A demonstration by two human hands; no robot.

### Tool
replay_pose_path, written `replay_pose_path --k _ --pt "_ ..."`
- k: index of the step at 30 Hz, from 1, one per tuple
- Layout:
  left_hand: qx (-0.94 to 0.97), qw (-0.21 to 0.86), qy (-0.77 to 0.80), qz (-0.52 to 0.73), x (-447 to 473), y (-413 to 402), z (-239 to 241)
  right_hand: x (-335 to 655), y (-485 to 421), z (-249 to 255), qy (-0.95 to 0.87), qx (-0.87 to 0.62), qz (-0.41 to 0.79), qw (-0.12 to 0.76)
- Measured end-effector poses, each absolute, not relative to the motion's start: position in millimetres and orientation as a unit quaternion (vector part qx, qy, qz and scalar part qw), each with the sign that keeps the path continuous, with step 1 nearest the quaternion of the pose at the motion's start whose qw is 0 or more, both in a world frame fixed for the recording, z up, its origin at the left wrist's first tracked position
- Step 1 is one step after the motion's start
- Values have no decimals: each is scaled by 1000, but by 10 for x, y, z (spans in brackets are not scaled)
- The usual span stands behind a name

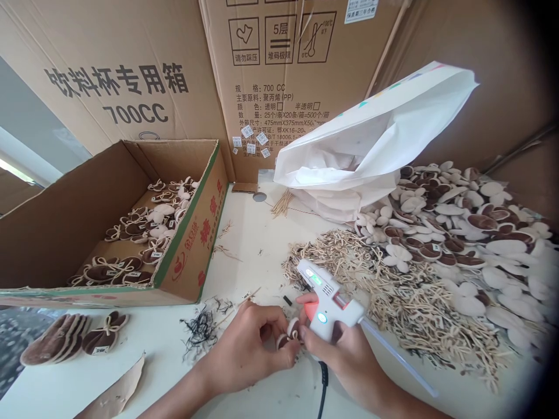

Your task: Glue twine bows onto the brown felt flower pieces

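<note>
My right hand grips a white glue gun with an orange trigger, its nozzle pointing up and left and a clear glue stick trailing out behind it to the right. My left hand pinches a small brown-and-cream bow-shaped piece right beside the gun. Both hands meet low in the middle, over the white table.
An open cardboard box at left holds finished pieces tied with cord. A heap of cord bows and loose pieces lies at right beside a white bag. Stacked pieces and black scraps lie near the front. Large cartons stand behind.
</note>
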State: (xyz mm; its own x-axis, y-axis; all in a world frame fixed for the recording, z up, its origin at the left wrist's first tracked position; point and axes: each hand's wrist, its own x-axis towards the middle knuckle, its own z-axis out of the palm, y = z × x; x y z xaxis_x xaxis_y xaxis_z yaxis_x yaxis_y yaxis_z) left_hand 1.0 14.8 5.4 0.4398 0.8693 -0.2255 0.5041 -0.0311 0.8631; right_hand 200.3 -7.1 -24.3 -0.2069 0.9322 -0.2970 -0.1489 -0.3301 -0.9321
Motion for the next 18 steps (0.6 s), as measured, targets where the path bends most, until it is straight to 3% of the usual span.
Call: replay_pose_path --k 9,18 --pt "663 510 503 215 -69 193 21 1997 -52 -247 -392 -509 630 437" --pt "530 564 522 358 -146 283 34 1989 -51 -229 -399 -522 612 439"
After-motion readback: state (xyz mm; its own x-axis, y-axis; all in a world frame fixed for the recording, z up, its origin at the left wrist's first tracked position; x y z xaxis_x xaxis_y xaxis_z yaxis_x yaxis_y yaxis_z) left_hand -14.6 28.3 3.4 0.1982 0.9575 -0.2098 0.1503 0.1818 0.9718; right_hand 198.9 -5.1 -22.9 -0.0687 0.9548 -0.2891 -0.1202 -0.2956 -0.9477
